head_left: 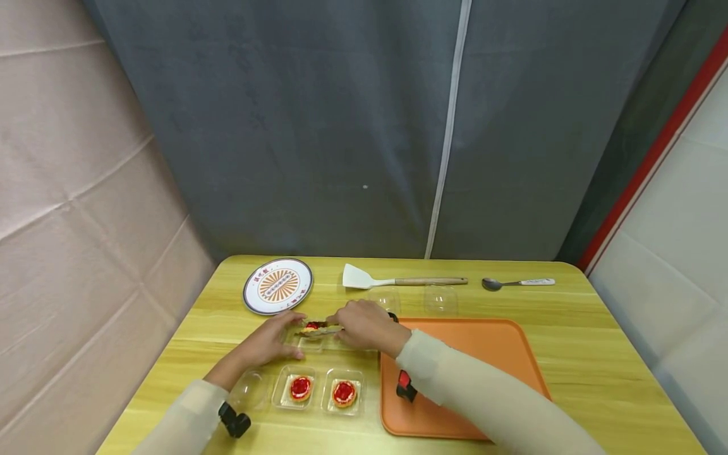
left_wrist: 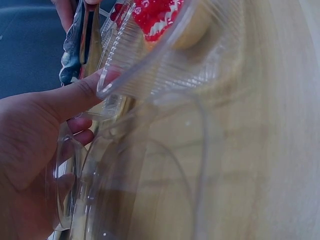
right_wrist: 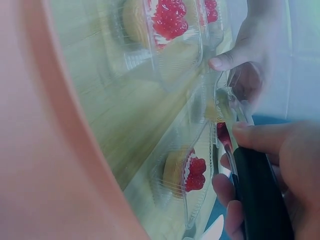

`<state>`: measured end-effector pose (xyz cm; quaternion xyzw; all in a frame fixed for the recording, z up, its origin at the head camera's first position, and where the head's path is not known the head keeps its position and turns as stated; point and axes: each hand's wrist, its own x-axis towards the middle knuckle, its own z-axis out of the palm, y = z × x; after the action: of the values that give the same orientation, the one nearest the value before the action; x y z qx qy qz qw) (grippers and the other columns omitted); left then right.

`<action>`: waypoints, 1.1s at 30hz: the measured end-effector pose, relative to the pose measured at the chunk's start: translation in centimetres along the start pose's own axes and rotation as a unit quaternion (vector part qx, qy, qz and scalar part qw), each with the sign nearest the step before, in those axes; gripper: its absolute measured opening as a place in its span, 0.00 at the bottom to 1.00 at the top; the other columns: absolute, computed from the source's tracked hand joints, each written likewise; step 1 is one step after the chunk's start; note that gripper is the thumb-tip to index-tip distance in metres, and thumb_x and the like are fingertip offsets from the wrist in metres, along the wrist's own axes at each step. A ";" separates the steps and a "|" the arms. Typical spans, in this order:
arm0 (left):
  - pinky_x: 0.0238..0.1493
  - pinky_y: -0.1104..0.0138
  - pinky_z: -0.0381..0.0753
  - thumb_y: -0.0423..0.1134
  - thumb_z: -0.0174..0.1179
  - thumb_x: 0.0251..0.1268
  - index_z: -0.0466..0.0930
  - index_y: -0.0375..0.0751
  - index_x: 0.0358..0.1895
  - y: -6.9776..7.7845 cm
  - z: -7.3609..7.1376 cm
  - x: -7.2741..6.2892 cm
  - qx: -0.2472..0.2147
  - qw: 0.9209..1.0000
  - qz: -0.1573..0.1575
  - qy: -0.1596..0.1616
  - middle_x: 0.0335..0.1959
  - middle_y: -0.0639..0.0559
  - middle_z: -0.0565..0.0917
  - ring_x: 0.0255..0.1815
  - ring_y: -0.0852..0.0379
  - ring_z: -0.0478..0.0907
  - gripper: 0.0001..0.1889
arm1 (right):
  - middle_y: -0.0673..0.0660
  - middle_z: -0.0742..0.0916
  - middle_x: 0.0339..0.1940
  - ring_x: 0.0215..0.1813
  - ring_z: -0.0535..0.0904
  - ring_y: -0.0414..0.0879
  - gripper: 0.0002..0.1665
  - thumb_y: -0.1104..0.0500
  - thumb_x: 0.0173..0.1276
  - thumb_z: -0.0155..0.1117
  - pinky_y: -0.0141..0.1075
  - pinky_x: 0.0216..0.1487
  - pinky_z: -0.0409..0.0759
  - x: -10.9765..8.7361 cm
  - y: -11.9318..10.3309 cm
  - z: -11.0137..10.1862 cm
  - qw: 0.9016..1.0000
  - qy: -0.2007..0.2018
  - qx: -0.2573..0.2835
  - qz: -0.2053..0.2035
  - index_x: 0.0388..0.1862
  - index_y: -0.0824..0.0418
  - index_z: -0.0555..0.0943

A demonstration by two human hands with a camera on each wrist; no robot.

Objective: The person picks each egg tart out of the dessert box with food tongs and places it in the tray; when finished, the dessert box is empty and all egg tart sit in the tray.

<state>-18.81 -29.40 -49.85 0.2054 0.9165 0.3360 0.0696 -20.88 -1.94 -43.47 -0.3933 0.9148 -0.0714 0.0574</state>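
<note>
My right hand (head_left: 364, 323) grips tongs by their black handle (right_wrist: 260, 195). The metal tongs (left_wrist: 72, 47) have a scalloped edge and reach across to a red-topped tart (head_left: 311, 326) at the back left of the group. My left hand (head_left: 273, 341) holds the side of that tart's clear plastic box (head_left: 310, 345), thumb in front and fingers behind. Beside it, another tart (right_wrist: 175, 172) sits in its own box, partly behind my right hand in the head view. Nearer me, two more tarts (head_left: 301, 388) (head_left: 344, 394) rest in open clear boxes.
An orange tray (head_left: 455, 423) lies under my right forearm. Clear plastic lids (head_left: 440, 300) (head_left: 250, 388) stand behind the tray and by my left wrist. At the back are a patterned plate (head_left: 279, 286), a white spatula (head_left: 358, 277) with wooden handle, and a spoon (head_left: 492, 284).
</note>
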 end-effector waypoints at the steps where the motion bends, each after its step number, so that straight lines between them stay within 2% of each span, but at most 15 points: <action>1: 0.69 0.46 0.76 0.50 0.80 0.50 0.72 0.37 0.70 0.0 0.0 0.0 -0.002 1.000 0.001 0.000 0.62 0.46 0.80 0.65 0.45 0.77 0.44 | 0.48 0.88 0.26 0.16 0.58 0.38 0.22 0.48 0.73 0.68 0.33 0.17 0.57 0.0 0.0 0.0 1.000 0.003 -0.001 -0.001 0.66 0.42 0.84; 5: 0.69 0.46 0.75 0.50 0.80 0.51 0.72 0.38 0.70 0.0 0.0 0.0 -0.005 1.000 0.002 -0.002 0.63 0.45 0.80 0.66 0.43 0.77 0.44 | 0.47 0.92 0.39 0.21 0.66 0.36 0.22 0.49 0.73 0.68 0.33 0.19 0.63 -0.3 0.3 -0.3 1.000 0.016 0.004 -0.008 0.65 0.42 0.84; 7: 0.69 0.46 0.75 0.51 0.80 0.51 0.72 0.39 0.70 -0.1 0.0 -0.1 -0.005 1.000 0.004 -0.002 0.64 0.45 0.80 0.66 0.43 0.77 0.43 | 0.46 0.92 0.40 0.21 0.67 0.36 0.22 0.49 0.73 0.68 0.33 0.19 0.65 -0.5 0.3 -0.5 1.000 0.022 0.011 -0.012 0.65 0.42 0.84; 9: 0.70 0.46 0.75 0.51 0.80 0.50 0.72 0.39 0.70 -0.1 0.0 -0.1 -0.005 1.000 0.007 0.000 0.63 0.46 0.80 0.66 0.43 0.77 0.43 | 0.45 0.90 0.31 0.19 0.64 0.37 0.22 0.50 0.74 0.68 0.33 0.19 0.62 -0.8 0.5 -0.7 0.999 0.023 0.021 -0.014 0.66 0.43 0.83; 12: 0.70 0.46 0.74 0.51 0.80 0.50 0.73 0.39 0.69 -0.2 0.0 0.0 -0.003 1.000 0.011 0.003 0.63 0.46 0.80 0.66 0.44 0.78 0.43 | 0.45 0.79 0.16 0.16 0.56 0.38 0.22 0.50 0.75 0.66 0.32 0.17 0.57 -1.2 0.6 -1.0 0.999 0.025 0.031 -0.018 0.67 0.43 0.83; 15: 0.70 0.46 0.75 0.51 0.80 0.50 0.73 0.39 0.69 -0.2 0.1 -0.1 0.004 1.000 0.011 0.008 0.61 0.47 0.81 0.65 0.44 0.77 0.43 | 0.44 0.71 0.11 0.16 0.52 0.38 0.22 0.51 0.76 0.65 0.32 0.18 0.54 -1.7 0.8 -1.3 0.999 0.034 0.035 -0.020 0.67 0.44 0.83; 25: 0.67 0.44 0.76 0.53 0.80 0.50 0.73 0.38 0.69 0.0 0.1 -0.2 0.017 1.000 0.017 0.013 0.59 0.45 0.81 0.63 0.42 0.78 0.43 | 0.44 0.64 0.06 0.14 0.49 0.37 0.23 0.49 0.75 0.67 0.32 0.17 0.51 -4.2 1.8 -2.1 0.997 0.049 0.062 -0.008 0.67 0.44 0.82; 28: 0.67 0.45 0.76 0.53 0.79 0.50 0.73 0.38 0.70 0.0 0.1 -0.2 0.021 1.000 0.019 0.012 0.60 0.44 0.81 0.63 0.42 0.78 0.44 | 0.46 0.68 0.06 0.14 0.49 0.37 0.24 0.51 0.74 0.68 0.32 0.18 0.52 -5.2 2.4 -2.3 0.996 0.055 0.072 -0.008 0.68 0.45 0.82; 30: 0.68 0.45 0.76 0.54 0.79 0.50 0.73 0.38 0.70 0.0 0.1 -0.2 0.025 0.999 0.018 0.011 0.61 0.44 0.81 0.64 0.42 0.78 0.44 | 0.48 0.75 0.09 0.14 0.52 0.37 0.24 0.51 0.73 0.69 0.31 0.18 0.54 -5.8 2.9 -2.3 0.995 0.062 0.073 -0.010 0.67 0.47 0.83; 33: 0.68 0.45 0.76 0.55 0.79 0.50 0.73 0.38 0.70 -0.2 0.1 -0.2 0.027 0.999 0.018 0.010 0.61 0.44 0.81 0.64 0.42 0.78 0.45 | 0.49 0.78 0.12 0.14 0.53 0.36 0.24 0.51 0.73 0.69 0.30 0.18 0.56 -6.7 3.7 -2.1 0.994 0.072 0.077 -0.011 0.67 0.48 0.83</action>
<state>-18.65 -29.53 -50.03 0.2199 0.9221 0.3147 0.0491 -19.26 5.67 -41.68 -0.3912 0.9041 -0.1708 0.0208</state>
